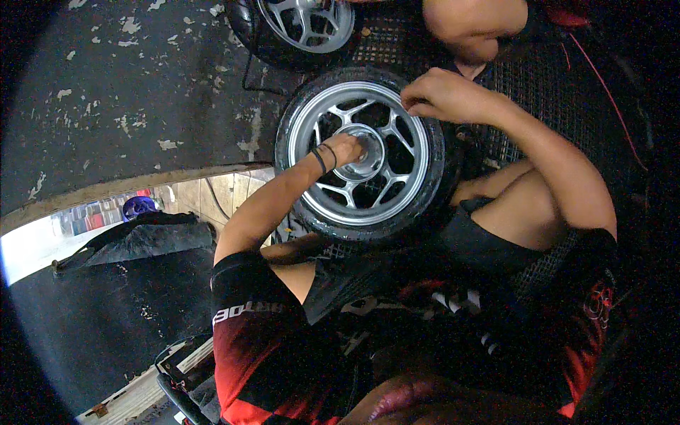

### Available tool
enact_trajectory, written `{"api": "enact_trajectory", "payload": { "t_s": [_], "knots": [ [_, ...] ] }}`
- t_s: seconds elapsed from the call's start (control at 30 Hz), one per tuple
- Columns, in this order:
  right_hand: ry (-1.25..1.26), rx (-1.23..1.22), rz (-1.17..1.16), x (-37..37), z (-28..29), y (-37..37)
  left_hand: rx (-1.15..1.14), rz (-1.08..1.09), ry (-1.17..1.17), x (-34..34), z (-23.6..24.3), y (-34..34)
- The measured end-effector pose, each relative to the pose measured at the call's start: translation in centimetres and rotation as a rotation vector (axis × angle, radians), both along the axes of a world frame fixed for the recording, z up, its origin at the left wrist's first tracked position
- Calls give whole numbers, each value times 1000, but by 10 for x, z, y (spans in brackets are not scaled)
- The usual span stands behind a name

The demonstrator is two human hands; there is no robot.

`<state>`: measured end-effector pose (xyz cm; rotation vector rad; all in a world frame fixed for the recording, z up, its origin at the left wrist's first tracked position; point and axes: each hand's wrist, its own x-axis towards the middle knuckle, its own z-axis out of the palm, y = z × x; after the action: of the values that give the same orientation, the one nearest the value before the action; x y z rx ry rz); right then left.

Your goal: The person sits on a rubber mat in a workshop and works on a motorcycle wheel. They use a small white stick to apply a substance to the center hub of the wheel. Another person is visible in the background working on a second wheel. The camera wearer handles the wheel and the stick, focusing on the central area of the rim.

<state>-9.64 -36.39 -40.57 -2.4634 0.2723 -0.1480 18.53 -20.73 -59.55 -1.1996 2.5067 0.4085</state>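
- Down in the head view, between the person's bare legs, here's the silver-spoked wheel, lying flat in its black tyre!
- In at the hub goes the left hand, fingers curled; whether they grip anything, I cannot tell.
- Up at the far-right rim, the right hand, loosely bent, its hold unclear.
- Just beyond, a second wheel!
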Motion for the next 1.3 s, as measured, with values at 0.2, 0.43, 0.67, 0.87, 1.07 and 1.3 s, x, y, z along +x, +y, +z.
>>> {"api": "enact_trajectory", "payload": {
  "t_s": [0.2, 0.43, 0.67, 0.87, 1.07, 1.3],
  "knots": [
    [33, 54, 6, -3, 2, -2, -28, -66, 44, -3, -4, -3],
    [21, 36, -24, -10, 14, -3, 65, -4, -45, -9, 16, 2],
    [-28, -36, 32, -10, 20, 0, -294, 297, 272, 34, 38, 19],
    [14, 34, 33, -12, 18, 0, -384, 906, 618, 36, 113, 20],
    [11, -4, 41, -3, 21, 6, -802, 1032, 92, 149, 135, 32],
    [-22, 33, 19, 1, 26, 8, -881, 1134, -15, 172, 135, 40]
  ]
}}
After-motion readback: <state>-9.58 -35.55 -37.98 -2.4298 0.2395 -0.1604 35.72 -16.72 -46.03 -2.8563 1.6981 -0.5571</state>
